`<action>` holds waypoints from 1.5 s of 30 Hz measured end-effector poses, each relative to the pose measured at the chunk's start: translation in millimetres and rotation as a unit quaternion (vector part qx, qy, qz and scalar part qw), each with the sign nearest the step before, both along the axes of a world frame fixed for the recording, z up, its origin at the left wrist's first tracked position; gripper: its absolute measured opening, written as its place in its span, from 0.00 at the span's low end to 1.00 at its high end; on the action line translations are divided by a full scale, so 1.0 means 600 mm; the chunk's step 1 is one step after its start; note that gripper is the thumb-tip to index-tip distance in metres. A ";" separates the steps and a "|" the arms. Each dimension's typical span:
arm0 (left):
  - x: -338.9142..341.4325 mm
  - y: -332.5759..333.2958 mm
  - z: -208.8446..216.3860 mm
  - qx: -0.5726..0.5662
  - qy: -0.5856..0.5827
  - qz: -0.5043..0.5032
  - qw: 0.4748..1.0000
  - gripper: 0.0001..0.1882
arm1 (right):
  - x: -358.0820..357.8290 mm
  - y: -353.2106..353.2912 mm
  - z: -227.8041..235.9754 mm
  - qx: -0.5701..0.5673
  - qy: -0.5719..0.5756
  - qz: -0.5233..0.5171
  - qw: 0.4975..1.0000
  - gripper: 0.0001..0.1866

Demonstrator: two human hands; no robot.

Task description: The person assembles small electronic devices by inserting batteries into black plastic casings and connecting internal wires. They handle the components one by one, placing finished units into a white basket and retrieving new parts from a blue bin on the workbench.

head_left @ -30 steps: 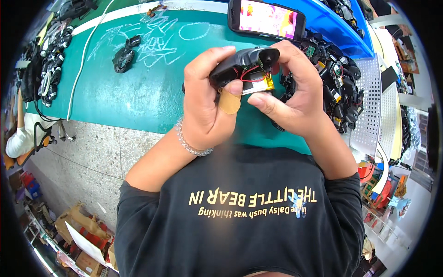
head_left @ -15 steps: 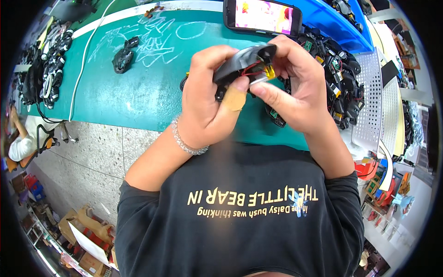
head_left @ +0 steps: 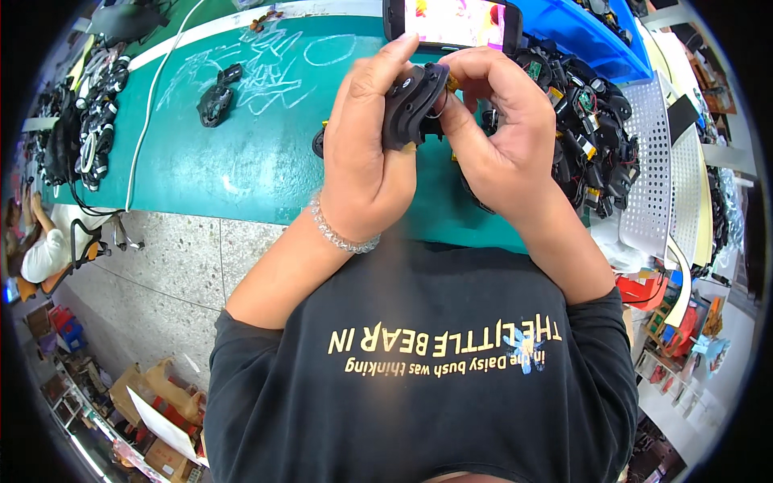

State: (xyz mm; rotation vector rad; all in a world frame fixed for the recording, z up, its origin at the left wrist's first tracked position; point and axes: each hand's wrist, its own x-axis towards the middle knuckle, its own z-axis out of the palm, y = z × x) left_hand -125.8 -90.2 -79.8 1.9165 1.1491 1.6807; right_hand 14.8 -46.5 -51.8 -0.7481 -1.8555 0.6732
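Observation:
A curved black plastic housing is gripped upright by my left hand, fingers along its far left side and thumb beneath. My right hand is closed at the housing's right edge. Its thumb and forefinger pinch a small yellow-taped battery, mostly hidden by the fingers, and a thin dark wire loops beside it. The inside of the housing is turned out of sight. Both hands are above the green mat. A clear beaded bracelet circles my left wrist.
On the right lies a heap of black housings with batteries and circuit boards, beside a white perforated basket and a blue bin. A lit phone stands behind my hands. Leftward are a black part and a white cable.
The housing has been turned more upright, so its red wires and silver battery no longer show. My left fingers have straightened along it, and my right hand has shifted slightly left and away from me.

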 end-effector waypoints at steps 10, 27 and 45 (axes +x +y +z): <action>0.013 0.013 -0.004 -0.066 -0.144 -0.008 0.987 0.22 | 0.020 0.007 -0.004 0.031 0.037 -0.002 0.999 0.06; 0.117 -0.001 0.036 -0.443 -0.161 -0.420 0.776 0.17 | 0.197 -0.043 0.061 -0.320 -0.058 0.182 0.928 0.10; 0.203 0.034 -0.017 -0.407 -0.255 -0.377 0.792 0.13 | 0.806 -0.019 0.043 -0.290 -0.596 -0.161 0.731 0.17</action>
